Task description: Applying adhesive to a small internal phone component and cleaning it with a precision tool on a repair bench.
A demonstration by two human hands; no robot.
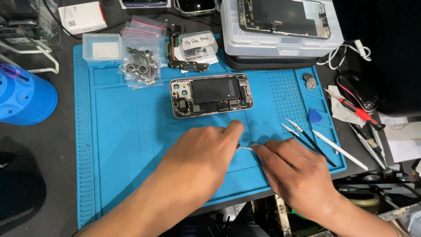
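Now both hands sit near the blue mat's front edge. Left hand fingertips pinch a small metal part; right hand grips thin tweezers touching it. Opened phone lies beyond, mid-mat.

Bare mat left of hands; tweezers seemingly crowd right.

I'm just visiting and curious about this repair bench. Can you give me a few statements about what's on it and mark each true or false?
1. The opened phone lies on the blue mat. True.
2. The left hand rests on the phone. False: it is on the mat, nearer the person than the phone.
3. The right hand holds a thin metal tool. True.
4. The red-handled screwdriver lies on the mat. False: it lies off the mat's right edge.
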